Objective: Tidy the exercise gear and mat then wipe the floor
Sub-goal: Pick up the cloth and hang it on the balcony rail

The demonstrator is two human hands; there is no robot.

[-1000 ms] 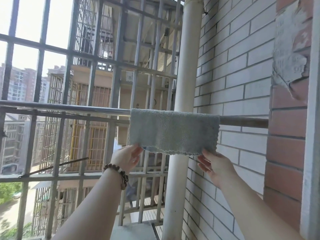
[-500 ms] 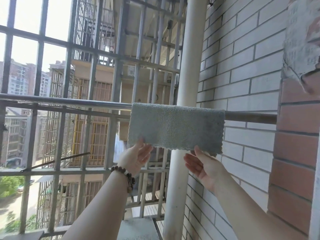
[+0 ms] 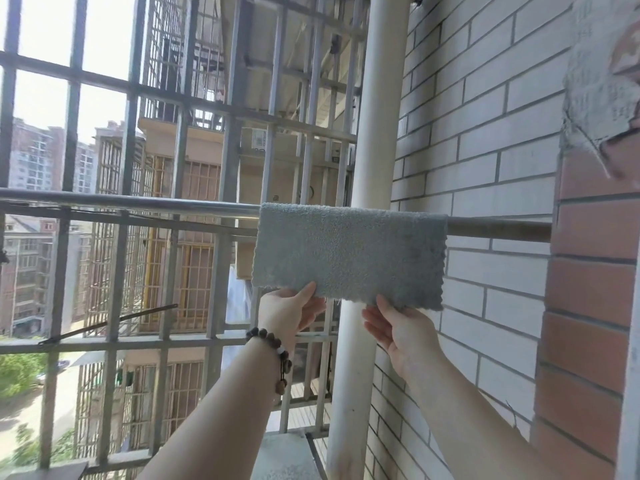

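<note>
- Forearms reach up from the bottom edge, the left one wearing a dark wooden bead bracelet (image 3: 273,355) at the wrist.
- The left hand (image 3: 289,311) pinches the lower left edge of the grey cloth (image 3: 349,254), thumb laid on the near face and fingers tucked behind it.
- The right hand (image 3: 398,329) is just under the cloth's lower edge, right of the left hand's pinch; its thumb tip touches the hem and the fingers behind are fairly straight, closed on nothing.
- The cloth is a fluffy grey-green microfibre rectangle with a wavy stitched hem along its bottom and right side. It hangs folded over the horizontal metal rail (image 3: 138,204) directly above both hands, lying flat and smooth, slightly lower at the right corner.
- Behind the cloth a pale vertical drainpipe (image 3: 375,133) runs from top to bottom.
- Right of the hands stands a white brick wall (image 3: 485,168), and nearer at the far right a red brick pillar (image 3: 588,306) with a patch of grey plaster.
- Beyond the rail, grey security bars (image 3: 69,209) frame apartment blocks, green trees and a street far below.
</note>
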